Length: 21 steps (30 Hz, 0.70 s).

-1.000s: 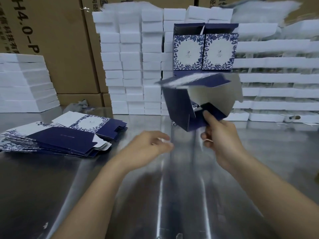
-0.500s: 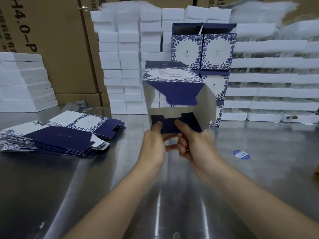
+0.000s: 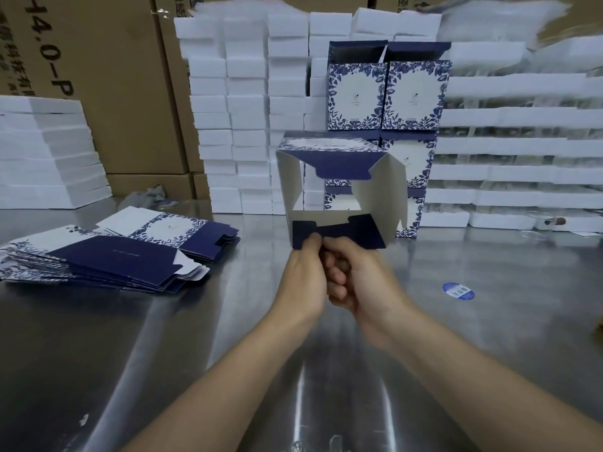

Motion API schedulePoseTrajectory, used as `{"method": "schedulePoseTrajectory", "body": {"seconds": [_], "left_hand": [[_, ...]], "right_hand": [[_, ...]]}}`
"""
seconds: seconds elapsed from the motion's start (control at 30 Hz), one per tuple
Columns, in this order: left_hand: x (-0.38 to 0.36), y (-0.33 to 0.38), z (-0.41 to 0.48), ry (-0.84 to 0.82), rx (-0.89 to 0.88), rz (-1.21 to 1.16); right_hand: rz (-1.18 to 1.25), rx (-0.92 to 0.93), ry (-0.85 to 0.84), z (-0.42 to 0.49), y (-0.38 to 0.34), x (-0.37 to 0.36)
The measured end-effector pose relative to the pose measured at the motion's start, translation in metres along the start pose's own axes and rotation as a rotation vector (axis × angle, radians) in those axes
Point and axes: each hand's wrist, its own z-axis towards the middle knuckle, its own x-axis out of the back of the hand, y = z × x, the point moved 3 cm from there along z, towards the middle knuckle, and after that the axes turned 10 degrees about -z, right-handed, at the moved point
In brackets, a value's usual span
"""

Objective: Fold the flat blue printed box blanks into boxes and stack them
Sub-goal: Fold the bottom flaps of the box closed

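Note:
An opened blue printed box blank is held up over the steel table, its white inside facing me and its dark blue flaps hanging open. My left hand pinches the lower blue flap at its left end. My right hand grips the same flap from below, fingers curled. A fanned pile of flat blue blanks lies on the table to the left. Finished blue floral boxes are stacked behind the held box.
White foam blocks are piled high along the back, with more at the left and right. Brown cartons stand behind them. A round blue sticker lies on the steel table at the right.
The blank swung from a tilted, half-open shape in my right hand alone to a squared tube facing me. My left hand came up and took the lower flap beside the right.

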Motion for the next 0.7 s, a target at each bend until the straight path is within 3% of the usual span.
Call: {"method": "schedulePoseTrajectory", "body": {"seconds": [0.23,0.43,0.7], "left_hand": [[-0.002,0.0,-0.001,-0.028,0.047,-0.064],[0.002,0.001,0.002,-0.015,-0.034,-0.024],[0.008,-0.004,0.005,0.099,-0.06,0.091]], "right_hand": [[0.088,-0.032,0.093,0.002,0.004,0.002],[0.036,-0.058,0.132,0.0,-0.001,0.007],[0.041,-0.076,0.244,0.005,0.001,0.014]]}}
